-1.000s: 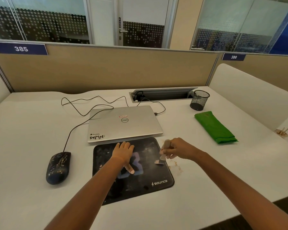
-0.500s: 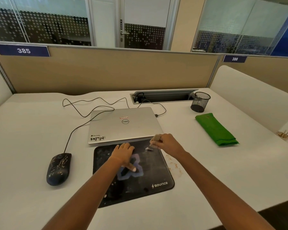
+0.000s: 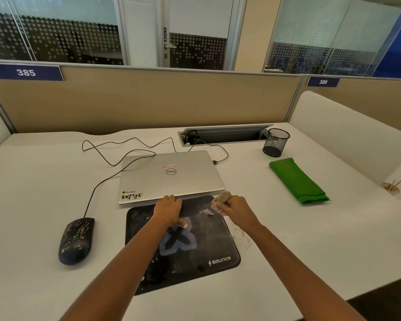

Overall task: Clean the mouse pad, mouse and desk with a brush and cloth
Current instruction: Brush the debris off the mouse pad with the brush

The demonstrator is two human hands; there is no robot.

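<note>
At desk (image 3: 33, 193): one mouse (image 3: 76, 240), pad (image 3: 213, 242), cloth (image 3: 298, 180), brush (image 3: 223, 197).

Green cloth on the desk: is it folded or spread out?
Folded. The green cloth lies as a narrow thick strip, stacked layers showing at its near end, right of the laptop.

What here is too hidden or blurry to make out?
Head view:
- Brush: the right hand wraps most of it; bristle end blurred.
- Mouse pad design: partly under the left hand and forearm.
- Small cup at the right edge: contents too small to tell.
</note>
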